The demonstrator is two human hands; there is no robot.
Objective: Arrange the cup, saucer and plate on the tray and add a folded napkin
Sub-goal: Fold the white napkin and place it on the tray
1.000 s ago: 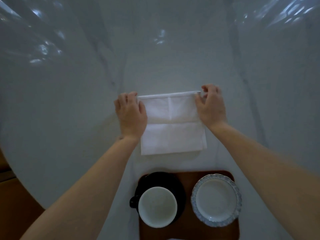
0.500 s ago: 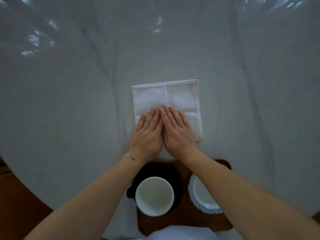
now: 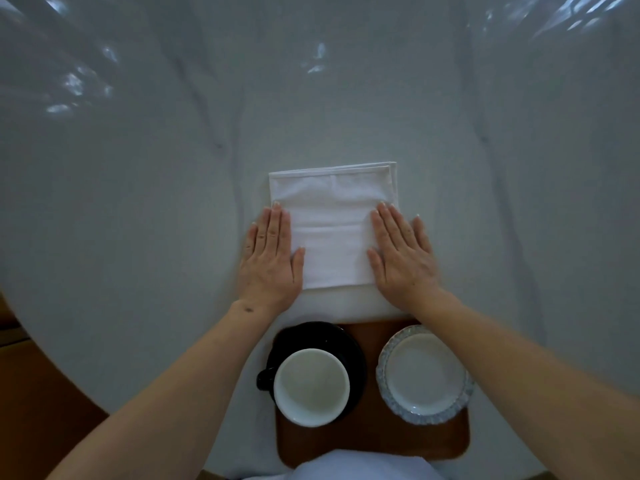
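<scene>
Two flat hands' fingers (image 3: 277, 230) overlap the napkin's (image 3: 332, 230) side edges.

No text, label, brand, number or sign can be read anywhere; the white napkin (image 3: 332, 230) between the fingers (image 3: 277, 226) is blank. The cup (image 3: 311, 386), plate (image 3: 425, 374) and tray (image 3: 374, 441) behind the fingers carry no lettering either; the desk (image 3: 138, 202) shows only grey veining.
</scene>
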